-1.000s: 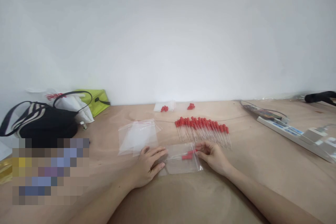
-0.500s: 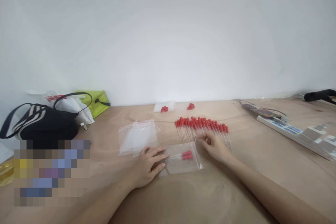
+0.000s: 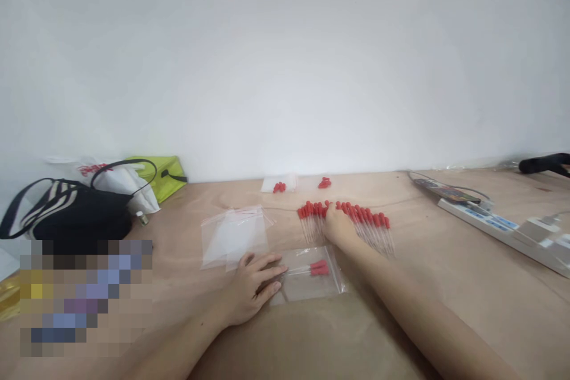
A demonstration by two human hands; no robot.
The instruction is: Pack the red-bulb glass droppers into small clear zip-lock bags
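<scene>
My left hand [image 3: 256, 286] lies with spread fingers on the left end of a clear zip bag [image 3: 303, 291]. Inside that bag are red-capped droppers [image 3: 319, 268] with thin clear stems pointing left. My right hand [image 3: 336, 224] is at the row of red-capped droppers [image 3: 366, 217] behind the bag, its fingertips among the caps left of the row's middle. The fingers are bent together, and what they grip is too small and hidden to make out. Left of the row lie overlapping flat bags [image 3: 236, 237].
Near the wall are two small groups of red caps [image 3: 279, 187]. A black bag [image 3: 82, 214], a green bag [image 3: 167, 175] and a small vial [image 3: 142, 218] stand left. On the right lie a phone [image 3: 454, 191] and a white power strip [image 3: 499, 222] with cables.
My right hand has moved forward and slightly left, from the stem ends up to the red caps. My left hand stays on the bag.
</scene>
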